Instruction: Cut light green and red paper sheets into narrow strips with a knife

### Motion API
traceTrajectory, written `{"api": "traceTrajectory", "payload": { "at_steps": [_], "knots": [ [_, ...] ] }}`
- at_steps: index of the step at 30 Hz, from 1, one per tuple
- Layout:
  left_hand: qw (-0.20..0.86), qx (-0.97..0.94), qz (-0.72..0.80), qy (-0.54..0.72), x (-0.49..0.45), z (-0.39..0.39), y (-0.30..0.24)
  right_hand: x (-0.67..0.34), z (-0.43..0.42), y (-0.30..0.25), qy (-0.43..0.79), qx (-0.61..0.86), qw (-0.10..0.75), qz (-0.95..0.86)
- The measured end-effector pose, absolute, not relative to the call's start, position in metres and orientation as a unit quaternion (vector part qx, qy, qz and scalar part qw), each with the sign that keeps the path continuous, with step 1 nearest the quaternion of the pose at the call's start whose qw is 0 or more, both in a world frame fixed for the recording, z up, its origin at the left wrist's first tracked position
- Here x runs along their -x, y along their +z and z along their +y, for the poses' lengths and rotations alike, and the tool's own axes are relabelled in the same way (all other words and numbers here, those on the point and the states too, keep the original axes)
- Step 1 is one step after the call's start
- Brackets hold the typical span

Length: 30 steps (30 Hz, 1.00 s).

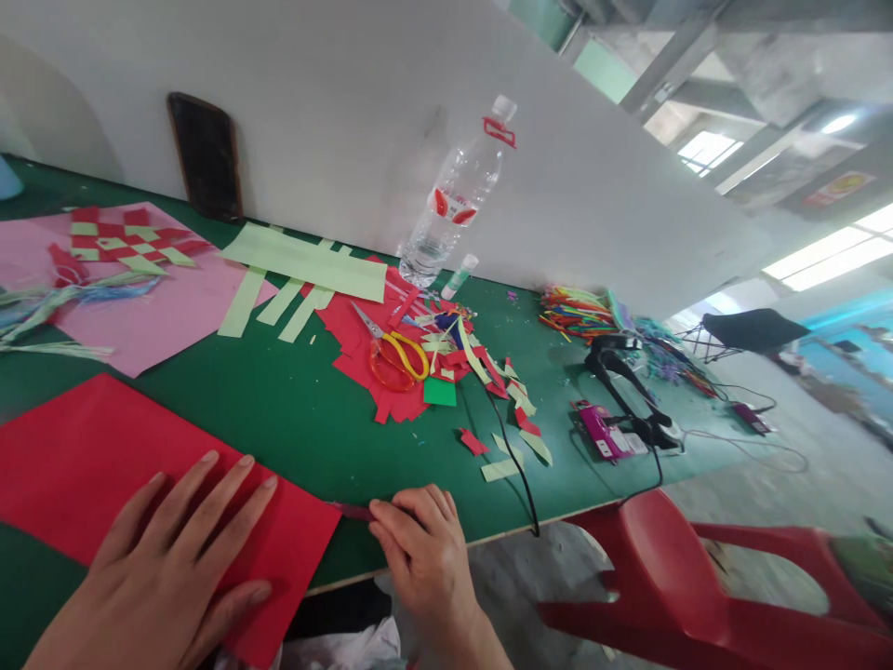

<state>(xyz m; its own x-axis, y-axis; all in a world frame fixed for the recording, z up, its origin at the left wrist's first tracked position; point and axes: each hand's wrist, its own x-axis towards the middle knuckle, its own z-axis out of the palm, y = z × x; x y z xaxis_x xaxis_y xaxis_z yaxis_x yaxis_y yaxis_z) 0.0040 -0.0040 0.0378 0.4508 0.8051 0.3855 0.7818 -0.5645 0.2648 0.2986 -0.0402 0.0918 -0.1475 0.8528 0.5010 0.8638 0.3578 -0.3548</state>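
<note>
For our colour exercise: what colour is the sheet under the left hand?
The sheet is red, clearest in the head view.

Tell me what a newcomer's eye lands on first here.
The big red paper sheet at the near left draws the eye first, with the left hand pressed flat on it and the right hand curled at its right corner. Past it, mid-way across the green table, yellow-handled scissors lie on a litter of paper scraps. A clear plastic bottle stands behind them by the white wall.

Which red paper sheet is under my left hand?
The large uncut red paper sheet at the near edge; the ragged red sheet holds orange-yellow scissors.
</note>
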Motion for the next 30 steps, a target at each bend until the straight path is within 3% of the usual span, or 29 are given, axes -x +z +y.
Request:
{"api": "traceTrajectory", "payload": {
  "at_steps": [30],
  "knots": [
    [0.012, -0.863, 0.447, 0.235, 0.001, 0.0, 0.034, -0.289, -0.029, 0.09, 0.013, 0.56, 0.307, -0.769]
  ]
}}
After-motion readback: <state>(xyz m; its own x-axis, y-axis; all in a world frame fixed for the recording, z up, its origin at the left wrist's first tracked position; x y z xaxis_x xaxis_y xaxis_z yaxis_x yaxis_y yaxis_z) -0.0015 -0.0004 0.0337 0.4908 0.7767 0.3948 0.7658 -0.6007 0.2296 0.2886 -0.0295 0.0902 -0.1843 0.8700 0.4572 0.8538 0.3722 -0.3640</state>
